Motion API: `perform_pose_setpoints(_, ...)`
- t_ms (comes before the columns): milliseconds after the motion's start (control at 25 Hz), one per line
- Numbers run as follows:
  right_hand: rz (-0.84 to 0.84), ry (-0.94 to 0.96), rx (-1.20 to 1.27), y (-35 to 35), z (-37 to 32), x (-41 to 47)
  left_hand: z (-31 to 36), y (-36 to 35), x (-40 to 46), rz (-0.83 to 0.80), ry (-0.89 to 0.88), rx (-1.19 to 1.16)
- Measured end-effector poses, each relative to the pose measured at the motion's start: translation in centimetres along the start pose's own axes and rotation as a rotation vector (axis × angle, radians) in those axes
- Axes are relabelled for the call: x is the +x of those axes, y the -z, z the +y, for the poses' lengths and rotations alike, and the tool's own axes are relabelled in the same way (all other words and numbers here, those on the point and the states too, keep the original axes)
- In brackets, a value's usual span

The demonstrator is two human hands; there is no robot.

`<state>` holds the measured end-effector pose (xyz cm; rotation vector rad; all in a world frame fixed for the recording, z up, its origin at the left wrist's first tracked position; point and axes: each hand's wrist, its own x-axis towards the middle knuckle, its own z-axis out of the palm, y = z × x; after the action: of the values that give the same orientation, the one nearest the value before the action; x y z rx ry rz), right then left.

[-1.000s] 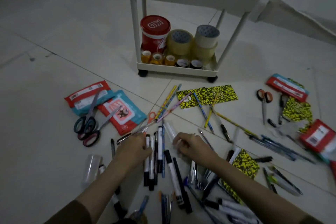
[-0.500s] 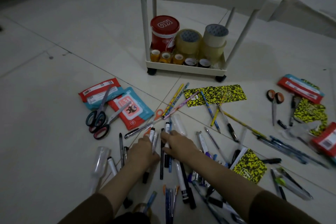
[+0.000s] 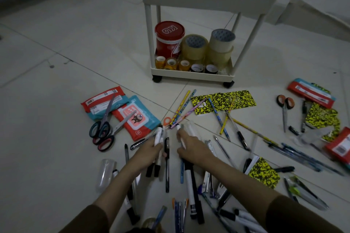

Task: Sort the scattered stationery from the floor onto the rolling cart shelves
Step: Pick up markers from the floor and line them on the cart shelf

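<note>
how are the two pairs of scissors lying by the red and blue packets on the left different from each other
The grey-and-teal-handled scissors lie with blades across the upper red-and-blue packet; the red-and-black-handled scissors point onto the lower cat-print packet. The red pair's handles sit nearer the person. Both lie flat, blades apparently closed, handles overlapping on the floor.

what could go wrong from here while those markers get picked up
The left hand grips several white markers in one bundle; one could slip out on the way to the cart. The right hand holds one marker with loose pens crowded under it, so it may drag or scatter them. The upper shelf already looks crowded with markers on its left side.
</note>
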<state>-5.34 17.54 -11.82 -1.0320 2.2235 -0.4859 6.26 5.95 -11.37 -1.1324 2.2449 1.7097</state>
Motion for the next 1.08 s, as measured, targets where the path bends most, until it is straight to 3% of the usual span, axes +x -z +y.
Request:
perform_pose_setpoints(160,0.162,0.003,0.638,1.4,-3.1,0.5,2.6,0.6,-0.3,0.007,0.091,-0.525)
perform_pose_setpoints(240,0.221,0.029,0.775,1.9,-5.3,1.3,4.6,1.0,-0.3,0.018,0.085,-0.695)
perform_pose_setpoints(440,0.404,0.244,0.562,4.8,-9.9,3.1,11.2,3.0,0.3,0.116,-0.066,-0.950)
perform_pose_setpoints(560,0.456,0.388,0.345,8.8,-11.8,4.2,15.6,5.9,0.5,0.039,-0.125,-1.071)
perform_pose_setpoints(720,0.496,0.545,0.270,15.1,-14.3,4.6,21.2,8.8,0.9,-0.020,-0.253,-0.981)
perform_pose_setpoints(880,0.383,0.601,0.504,20.6,-16.0,4.4,26.1,10.4,1.7,0.022,-0.340,-0.707)
perform_pose_setpoints(960,0.404,0.554,0.606,23.4,-16.5,5.3,27.7,11.5,3.2,0.222,-0.550,-0.340)
perform_pose_setpoints(1080,0.500,0.455,0.707,27.4,-17.4,7.5,27.5,12.8,6.2,0.725,-0.857,0.220)
